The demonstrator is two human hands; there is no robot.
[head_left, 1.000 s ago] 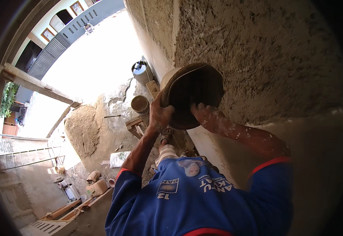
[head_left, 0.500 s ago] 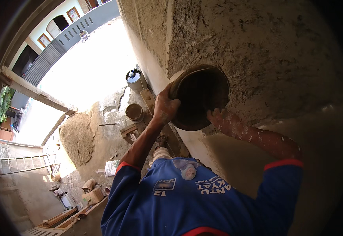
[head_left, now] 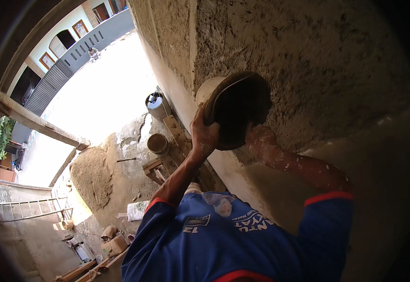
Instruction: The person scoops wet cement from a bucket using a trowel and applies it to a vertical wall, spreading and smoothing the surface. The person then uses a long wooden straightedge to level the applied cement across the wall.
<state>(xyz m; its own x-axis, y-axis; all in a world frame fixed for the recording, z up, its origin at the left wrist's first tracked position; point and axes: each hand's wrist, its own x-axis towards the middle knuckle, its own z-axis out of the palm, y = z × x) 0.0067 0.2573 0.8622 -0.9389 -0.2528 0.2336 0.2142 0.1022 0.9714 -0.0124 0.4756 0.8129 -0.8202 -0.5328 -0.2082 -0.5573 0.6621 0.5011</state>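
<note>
Both my hands hold up a dark round bucket (head_left: 208, 89) against the rough wall (head_left: 318, 61). It is tilted on its side, with its wide mouth facing toward me and to the right. My left hand (head_left: 205, 134) is closed on the left side of its rim, thumb at the mouth. At the lower right of the rim is my right hand (head_left: 262, 141), spotted with dried mortar, its fingers curled at the edge. Deep shadow hides what the bucket holds, if anything. Wet-looking, uneven plaster covers the wall behind it.
Below on the left stand a mortar-smeared bucket (head_left: 158, 144) and a pail of liquid (head_left: 157, 105), beside a long plank (head_left: 179, 129). A sand heap (head_left: 92, 174), a ladder-like frame (head_left: 31, 209) and a jerrycan (head_left: 114, 245) lie farther left. A person (head_left: 93, 52) sits far off outside.
The bucket has tipped further, showing more of its outer side, and shifted slightly left and up. My right hand has turned at the rim. My foot has gone out of sight.
</note>
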